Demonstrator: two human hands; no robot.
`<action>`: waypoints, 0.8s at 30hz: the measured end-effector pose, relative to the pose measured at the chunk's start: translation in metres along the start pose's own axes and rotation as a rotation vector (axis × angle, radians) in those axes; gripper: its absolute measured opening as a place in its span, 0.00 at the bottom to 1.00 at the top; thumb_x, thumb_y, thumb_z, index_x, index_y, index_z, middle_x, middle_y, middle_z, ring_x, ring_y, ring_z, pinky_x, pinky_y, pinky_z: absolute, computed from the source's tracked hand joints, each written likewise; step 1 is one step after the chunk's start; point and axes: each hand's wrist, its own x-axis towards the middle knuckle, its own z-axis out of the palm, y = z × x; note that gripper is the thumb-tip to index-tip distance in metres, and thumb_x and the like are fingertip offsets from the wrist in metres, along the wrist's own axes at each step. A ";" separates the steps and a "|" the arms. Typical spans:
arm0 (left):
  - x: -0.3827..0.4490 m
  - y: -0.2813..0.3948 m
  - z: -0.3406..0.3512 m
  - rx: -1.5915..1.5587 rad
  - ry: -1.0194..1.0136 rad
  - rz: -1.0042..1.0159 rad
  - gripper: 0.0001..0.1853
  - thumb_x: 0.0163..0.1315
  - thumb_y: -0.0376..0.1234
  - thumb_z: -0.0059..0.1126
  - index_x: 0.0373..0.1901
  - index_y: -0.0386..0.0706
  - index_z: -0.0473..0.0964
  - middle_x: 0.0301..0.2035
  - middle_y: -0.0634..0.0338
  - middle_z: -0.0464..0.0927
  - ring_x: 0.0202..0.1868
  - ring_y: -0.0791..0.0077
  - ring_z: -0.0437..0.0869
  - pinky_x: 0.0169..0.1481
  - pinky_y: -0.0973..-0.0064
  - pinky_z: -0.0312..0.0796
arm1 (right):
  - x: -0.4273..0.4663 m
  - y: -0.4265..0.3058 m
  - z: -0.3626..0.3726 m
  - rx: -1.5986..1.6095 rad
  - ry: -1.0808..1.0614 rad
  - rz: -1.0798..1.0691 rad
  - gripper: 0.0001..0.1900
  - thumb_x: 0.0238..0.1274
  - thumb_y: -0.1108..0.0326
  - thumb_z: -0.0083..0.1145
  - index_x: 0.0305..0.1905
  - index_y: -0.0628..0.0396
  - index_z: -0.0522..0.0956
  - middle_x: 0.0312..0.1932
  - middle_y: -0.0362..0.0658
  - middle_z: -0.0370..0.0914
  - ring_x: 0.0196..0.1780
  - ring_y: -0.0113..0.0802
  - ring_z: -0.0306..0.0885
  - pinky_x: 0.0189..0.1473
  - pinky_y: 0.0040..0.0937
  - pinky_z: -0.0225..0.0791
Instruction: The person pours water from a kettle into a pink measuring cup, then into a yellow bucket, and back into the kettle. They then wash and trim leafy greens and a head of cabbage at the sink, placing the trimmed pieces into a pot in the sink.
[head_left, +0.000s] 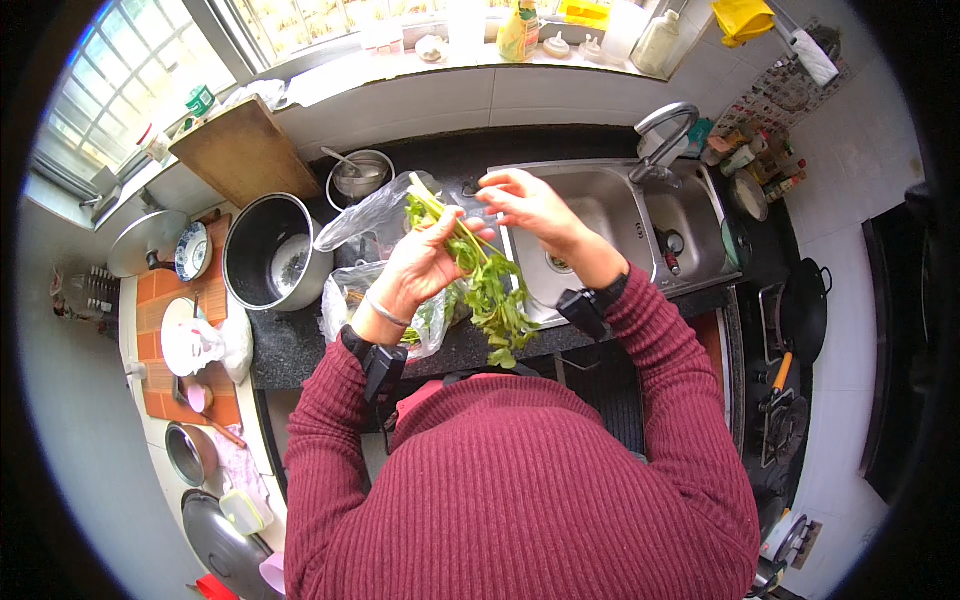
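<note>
My left hand (421, 266) grips a bunch of leafy green celery (491, 285) by its stalks. The cut ends point toward the window and the leaves droop toward my body. Just right of the stalk ends, my right hand (529, 206) is raised with its fingers apart and nothing held in it. Beneath the left hand lies a clear plastic bag (427, 330) with more greens inside, partly hidden by the hand and wrist. Another crumpled clear bag (360, 217) rests behind the celery on the black countertop (289, 352).
A double steel sink (600, 217) with a curved faucet (667, 139) is at right. On the left are a deep pot (274, 255), a steel bowl (361, 176) with a utensil and a leaning wooden board (244, 154). A wok (806, 307) sits far right by the gas stove (784, 427).
</note>
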 end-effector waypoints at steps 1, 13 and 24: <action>0.000 0.002 -0.005 -0.060 0.018 0.013 0.11 0.71 0.39 0.51 0.49 0.44 0.74 0.47 0.51 0.80 0.54 0.49 0.79 0.60 0.45 0.71 | -0.009 -0.004 -0.005 -0.068 0.065 -0.033 0.14 0.67 0.61 0.57 0.50 0.59 0.75 0.41 0.41 0.79 0.45 0.23 0.76 0.43 0.22 0.69; 0.005 0.011 -0.031 -0.154 0.262 0.117 0.09 0.70 0.38 0.53 0.47 0.48 0.73 0.52 0.49 0.77 0.56 0.49 0.77 0.59 0.45 0.70 | -0.078 0.032 0.050 -1.146 0.302 -0.513 0.11 0.53 0.56 0.65 0.32 0.52 0.82 0.28 0.44 0.78 0.33 0.43 0.80 0.33 0.39 0.73; -0.012 0.007 -0.013 0.181 0.249 0.196 0.09 0.67 0.35 0.58 0.47 0.47 0.74 0.46 0.51 0.80 0.48 0.59 0.82 0.50 0.53 0.76 | -0.074 0.026 0.031 -0.853 0.234 -0.437 0.05 0.55 0.68 0.61 0.34 0.57 0.82 0.28 0.48 0.79 0.33 0.45 0.79 0.35 0.38 0.72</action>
